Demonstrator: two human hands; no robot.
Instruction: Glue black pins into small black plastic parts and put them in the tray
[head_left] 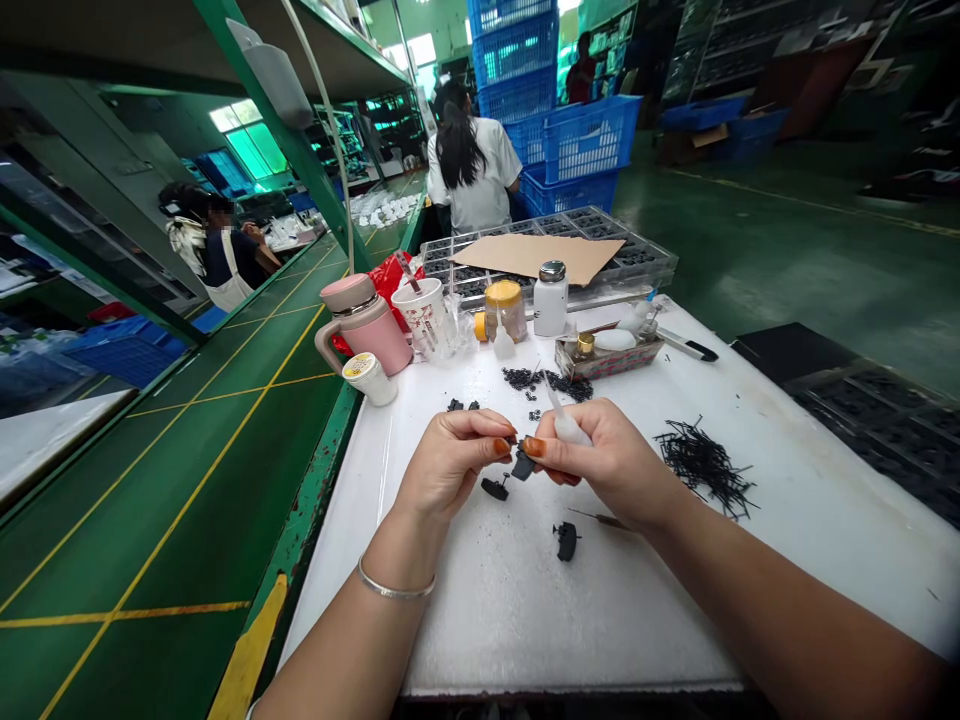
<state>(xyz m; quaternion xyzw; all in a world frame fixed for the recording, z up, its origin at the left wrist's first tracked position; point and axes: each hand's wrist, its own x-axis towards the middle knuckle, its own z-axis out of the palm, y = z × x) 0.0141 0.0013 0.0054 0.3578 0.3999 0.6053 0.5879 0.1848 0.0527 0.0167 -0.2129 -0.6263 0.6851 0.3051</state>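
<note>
My left hand [450, 455] pinches the edge of a small black plastic part [523, 465] between thumb and fingertips. Thumb and fingers of my right hand [611, 460] grip the same part from the other side. Tucked in that right hand is a translucent white squeeze bottle [570, 429], its thin nozzle pointing up and away. Fingers hide some of the black part. Similar black parts lie close by on the white table [480, 620]: one [495, 488] below my left fingers, another [566, 541] nearer me. A thin pointed tool [600, 518] lies partly under my right forearm.
Small black pieces [559, 385] are heaped beyond my hands, black sticks [705, 462] at right. A pink thermos [371, 325], cup [424, 315], yellow-lidded jar [505, 308], pump bottle [551, 300], small box [607, 355] and cutter [686, 345] stand behind. A green conveyor [187, 470] runs left; people work beyond.
</note>
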